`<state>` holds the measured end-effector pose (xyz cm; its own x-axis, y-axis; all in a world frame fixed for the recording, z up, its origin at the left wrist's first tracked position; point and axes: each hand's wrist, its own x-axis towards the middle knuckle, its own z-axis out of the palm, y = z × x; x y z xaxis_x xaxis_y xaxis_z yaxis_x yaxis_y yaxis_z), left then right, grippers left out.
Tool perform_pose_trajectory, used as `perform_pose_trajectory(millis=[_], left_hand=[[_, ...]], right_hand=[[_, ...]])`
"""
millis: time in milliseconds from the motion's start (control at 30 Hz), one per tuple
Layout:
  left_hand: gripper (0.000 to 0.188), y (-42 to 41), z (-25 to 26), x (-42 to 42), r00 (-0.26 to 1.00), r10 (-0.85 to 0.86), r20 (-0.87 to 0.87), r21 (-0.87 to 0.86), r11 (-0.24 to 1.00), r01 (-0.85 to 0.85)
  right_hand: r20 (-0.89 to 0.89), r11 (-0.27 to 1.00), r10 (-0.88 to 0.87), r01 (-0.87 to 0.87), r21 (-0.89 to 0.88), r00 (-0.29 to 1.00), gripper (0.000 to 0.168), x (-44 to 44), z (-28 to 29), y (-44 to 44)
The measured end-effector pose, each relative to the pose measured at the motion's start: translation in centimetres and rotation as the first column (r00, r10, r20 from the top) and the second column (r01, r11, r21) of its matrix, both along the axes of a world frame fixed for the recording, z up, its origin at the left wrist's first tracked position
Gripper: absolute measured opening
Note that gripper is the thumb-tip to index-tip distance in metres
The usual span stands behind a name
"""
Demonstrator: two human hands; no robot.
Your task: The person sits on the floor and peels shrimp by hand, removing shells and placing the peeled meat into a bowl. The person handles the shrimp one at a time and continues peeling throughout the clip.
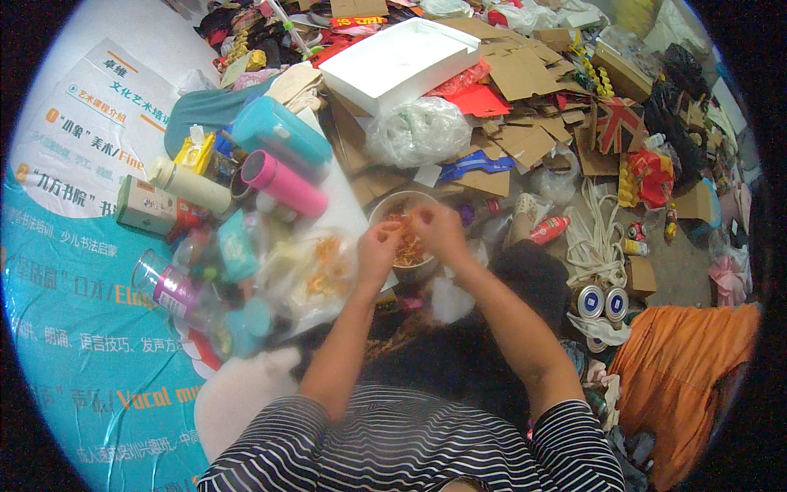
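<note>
A white round bowl (384,204) stands in front of me with loose orange-red bits (409,249) in it. At its left rim is my left hand (376,252), with the fingertips drawn together over the bits. My right hand (441,230) reaches over the bowl from the right, its fingers bent down and blurred. The fingertips of both hands are close to each other. Whether they pinch something small is too blurred to tell. Left of the bowl, a clear plastic bag (280,270) with orange-yellow pieces (326,264) lies on a white surface.
A pink tumbler (286,184), a cream flask (193,187) and a teal container (283,132) crowd the left side. Beyond the bowl are a bundled clear bag (418,132), a white foam box (399,61) and flattened cardboard (522,71). A red bottle (550,230) lies at right.
</note>
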<state>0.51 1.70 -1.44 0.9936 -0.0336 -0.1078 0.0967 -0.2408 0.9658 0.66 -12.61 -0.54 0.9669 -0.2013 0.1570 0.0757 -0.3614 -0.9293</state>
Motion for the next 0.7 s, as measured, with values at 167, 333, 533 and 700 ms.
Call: perform_pose_trajectory(millis=[167,333,533,700], left_hand=[[0.016,0.2,0.7,-0.7,0.991,0.083,0.108,0.116,0.989,-0.096],[0.010,0.2,1.4,-0.6,0.984,0.139,0.108,0.073,0.986,-0.147],[0.010,-0.4,1.5,-0.8,0.968,0.048,0.246,0.243,0.964,-0.110],[0.013,-1.1,1.8,-1.1,0.952,0.068,0.297,0.275,0.949,-0.154]], right_hand=[[-0.132,0.928,0.051,0.003,0.373,0.990,0.013,1.6,-2.3,-1.4],[-0.154,0.818,0.348,-0.219,0.532,0.925,0.015,0.5,0.2,-0.8],[-0.030,0.973,0.217,-0.214,0.090,0.976,0.014,-0.1,0.0,-0.3],[0.096,0.992,0.096,-0.088,-0.093,0.991,0.012,-0.2,-0.4,0.1]])
